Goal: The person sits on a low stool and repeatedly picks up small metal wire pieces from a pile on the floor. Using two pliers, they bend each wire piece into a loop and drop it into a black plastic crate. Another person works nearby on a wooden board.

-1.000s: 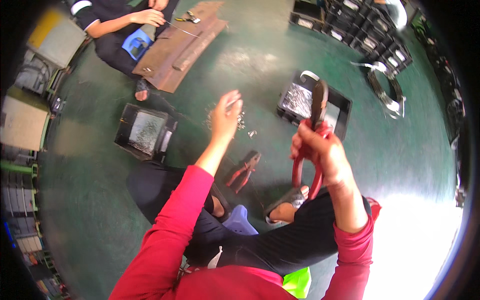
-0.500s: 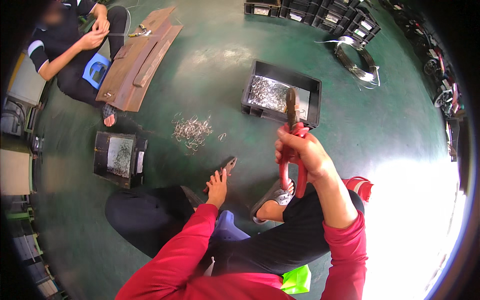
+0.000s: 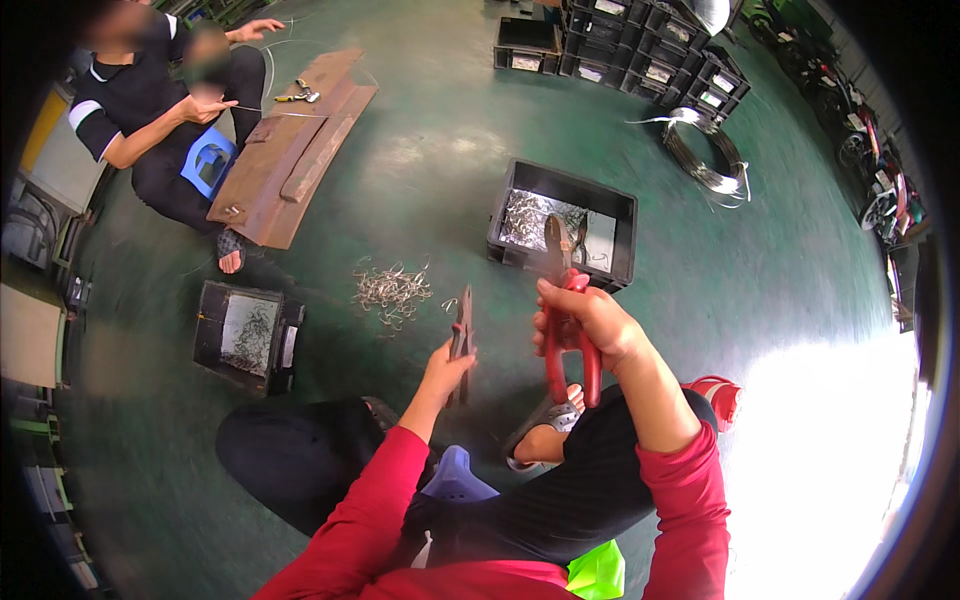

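Observation:
My right hand (image 3: 605,325) is closed round red-handled pliers (image 3: 558,385), their dark jaws pointing up, in front of the near wall of a black crate (image 3: 622,215). Bent wire hooks lie inside that crate on a pale sheet. My left hand (image 3: 447,372) is wrapped round a second pair of pliers (image 3: 464,325), held jaws up over the floor. Beyond it is a loose pile of silvery wire hooks (image 3: 392,292). One stray hook (image 3: 449,305) lies between the pile and these jaws.
A smaller black crate (image 3: 210,335) with hooks stands at left. A co-worker sits on a blue stool (image 3: 208,160) by a rusty metal bench (image 3: 265,190), holding thin wire. Stacked black crates (image 3: 600,45) and a wire coil (image 3: 690,170) are at the back.
My left hand has picked the second pliers up off the floor and turned their jaws upward. My right hand has shifted slightly left. The co-worker's hands have spread apart.

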`<state>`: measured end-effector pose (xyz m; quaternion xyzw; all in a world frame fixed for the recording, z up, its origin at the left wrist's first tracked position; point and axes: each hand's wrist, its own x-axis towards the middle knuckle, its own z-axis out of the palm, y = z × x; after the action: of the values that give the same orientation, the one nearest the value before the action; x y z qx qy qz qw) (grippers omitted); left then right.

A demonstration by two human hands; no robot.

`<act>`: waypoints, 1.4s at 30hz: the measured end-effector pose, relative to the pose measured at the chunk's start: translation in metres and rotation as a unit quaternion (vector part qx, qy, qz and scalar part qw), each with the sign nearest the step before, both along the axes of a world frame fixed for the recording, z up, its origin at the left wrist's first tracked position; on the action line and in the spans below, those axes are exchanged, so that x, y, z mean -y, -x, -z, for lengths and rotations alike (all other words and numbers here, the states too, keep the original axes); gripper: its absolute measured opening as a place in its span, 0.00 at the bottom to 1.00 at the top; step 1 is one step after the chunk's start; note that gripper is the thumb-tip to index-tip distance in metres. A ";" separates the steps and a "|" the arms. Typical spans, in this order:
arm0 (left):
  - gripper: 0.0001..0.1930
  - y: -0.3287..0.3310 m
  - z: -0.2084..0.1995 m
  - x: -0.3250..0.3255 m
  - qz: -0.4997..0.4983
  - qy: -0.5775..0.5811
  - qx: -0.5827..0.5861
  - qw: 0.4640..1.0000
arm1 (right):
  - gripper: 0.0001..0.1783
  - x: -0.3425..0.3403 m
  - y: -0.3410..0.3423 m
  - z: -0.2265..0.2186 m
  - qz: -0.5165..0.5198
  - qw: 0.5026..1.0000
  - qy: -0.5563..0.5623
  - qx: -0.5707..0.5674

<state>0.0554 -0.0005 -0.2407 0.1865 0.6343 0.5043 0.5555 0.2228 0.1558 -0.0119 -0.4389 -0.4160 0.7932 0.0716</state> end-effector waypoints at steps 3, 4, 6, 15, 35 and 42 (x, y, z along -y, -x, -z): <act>0.20 0.003 -0.079 -0.004 -0.027 -0.077 0.024 0.996 | 0.19 0.004 0.003 0.004 -0.023 0.996 -0.071 0.050; 0.19 0.002 -0.101 -0.005 -0.029 -0.086 -0.002 0.996 | 0.20 0.005 0.005 0.005 -0.028 0.994 -0.087 0.067; 0.18 0.001 -0.134 -0.005 -0.026 -0.108 -0.035 0.993 | 0.21 0.007 0.009 0.008 -0.056 0.985 -0.140 0.087; 0.17 -0.009 -0.162 -0.001 -0.001 -0.155 -0.118 0.981 | 0.26 0.018 0.019 0.008 -0.101 0.934 -0.300 0.166; 0.12 -0.016 -0.161 -0.001 -0.006 -0.155 -0.158 0.975 | 0.36 0.020 0.025 0.015 -0.132 0.891 -0.366 0.232; 0.11 -0.020 -0.159 -0.003 -0.005 -0.131 -0.268 0.954 | 0.33 0.025 0.025 0.005 -0.138 0.914 -0.319 0.208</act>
<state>0.0752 0.0022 -0.0820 0.3829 0.6889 0.5174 0.3332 0.1978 0.1309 -0.0172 -0.4859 -0.7087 0.5114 0.0095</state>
